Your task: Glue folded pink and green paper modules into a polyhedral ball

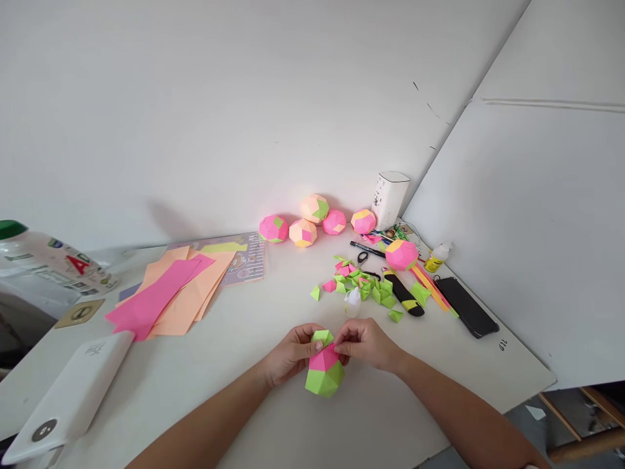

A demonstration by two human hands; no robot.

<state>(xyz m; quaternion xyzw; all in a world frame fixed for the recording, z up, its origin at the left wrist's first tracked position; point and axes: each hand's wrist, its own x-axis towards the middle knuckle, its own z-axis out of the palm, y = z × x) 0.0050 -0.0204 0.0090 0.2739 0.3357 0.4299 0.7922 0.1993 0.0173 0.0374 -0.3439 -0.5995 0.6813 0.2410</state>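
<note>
Between my two hands is a folded paper model (pixel 326 381) made of green and pink faceted sections. My left hand (pixel 291 352) grips its upper left side, the thumb lying on the pink part. The fingers of my right hand (pixel 367 344) are pinched at the model's upper right edge, by the pink paper. A small white-capped bottle (pixel 352 303) stands just beyond my hands. Behind it lies a heap of small folded green and pink paper pieces (pixel 364 283). A black and yellow cutter (pixel 404 294) rests beside the heap.
Several finished paper balls (pixel 303 232) sit along the wall. Orange and pink paper sheets (pixel 183 293) lie on the left, near a white device (pixel 73 391) and a large bottle (pixel 58 264). On the right are a black phone (pixel 466 306), a yellow-labelled glue bottle (pixel 438 257) and a white container (pixel 389 200).
</note>
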